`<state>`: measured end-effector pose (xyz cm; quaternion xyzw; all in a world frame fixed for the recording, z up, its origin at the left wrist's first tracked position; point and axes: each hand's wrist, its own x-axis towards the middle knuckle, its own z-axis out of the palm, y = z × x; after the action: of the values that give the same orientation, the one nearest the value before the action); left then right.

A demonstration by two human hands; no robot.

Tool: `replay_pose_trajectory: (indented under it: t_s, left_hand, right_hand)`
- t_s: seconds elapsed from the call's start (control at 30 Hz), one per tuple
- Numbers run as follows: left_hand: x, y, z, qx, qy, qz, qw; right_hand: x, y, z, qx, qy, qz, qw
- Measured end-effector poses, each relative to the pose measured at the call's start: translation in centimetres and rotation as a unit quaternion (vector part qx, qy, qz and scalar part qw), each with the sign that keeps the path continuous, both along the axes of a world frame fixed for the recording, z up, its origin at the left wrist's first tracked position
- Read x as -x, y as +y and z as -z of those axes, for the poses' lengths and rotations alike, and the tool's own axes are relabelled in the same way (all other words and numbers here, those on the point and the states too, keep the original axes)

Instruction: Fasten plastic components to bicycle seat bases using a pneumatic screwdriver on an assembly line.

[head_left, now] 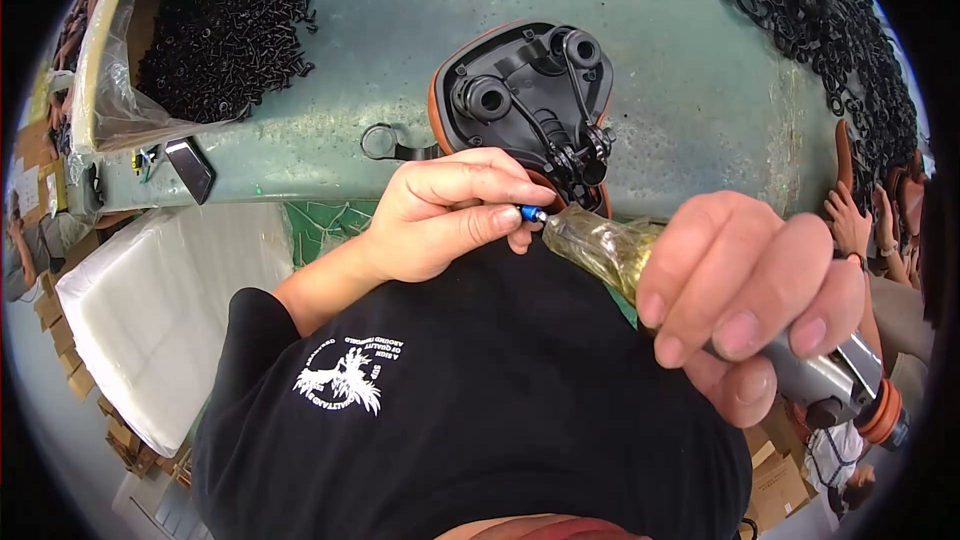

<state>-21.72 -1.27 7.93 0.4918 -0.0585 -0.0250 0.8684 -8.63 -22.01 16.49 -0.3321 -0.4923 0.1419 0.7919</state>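
Note:
In my right hand point(755, 290) is a pneumatic screwdriver point(820, 380), its grey body in my palm and its front end wrapped in yellowish clear plastic. The tool points left, toward my other hand. Thumb and fingers of my left hand point(435, 215) are closed in a pinch on a small blue metal collar point(531, 212) at the tool's tip. Just beyond, on the bench, a bicycle saddle point(515, 115) lies upside down, showing its black underside, round dampers and clamp; its side is orange. My left hand covers part of its near end.
An open, plastic-lined box point(100, 70) at far left holds a heap of black screws point(225, 45). A flat black object point(190, 170) and a metal ring point(379, 142) lie nearer. Black ring-shaped parts point(810, 20) pile up at far right, by another person's hands point(848, 220). White foam point(180, 310) stands at left.

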Motion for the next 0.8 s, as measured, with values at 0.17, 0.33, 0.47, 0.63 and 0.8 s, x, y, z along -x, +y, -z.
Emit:
replay_pose_trajectory:
  t_s: [0.17,0.33,0.47,0.63,0.8]
  left_hand:
    - [-0.5,0.9,0.1,-0.099,-0.02,0.045,0.994]
    - [-0.6,1.5,-1.6,-0.274,-0.081,0.0,0.958]
    - [-0.3,6.0,-1.6,-0.72,-0.111,-0.201,0.655]
    - [0.8,8.8,1.3,-0.759,-0.07,0.003,0.647]
    - [-2.4,14.9,-2.8,-0.743,0.05,0.178,0.643]
  right_hand:
    - [0.4,0.2,0.9,0.016,0.04,0.006,0.999]
    - [-0.4,0.6,1.7,-0.045,0.014,-0.012,0.999]
    - [-1.9,-0.3,1.6,-0.055,-0.042,0.053,0.996]
    - [-2.3,-0.7,0.9,-0.029,-0.007,0.068,0.997]
    - [-2.2,-3.1,0.8,0.0,0.054,0.097,0.994]
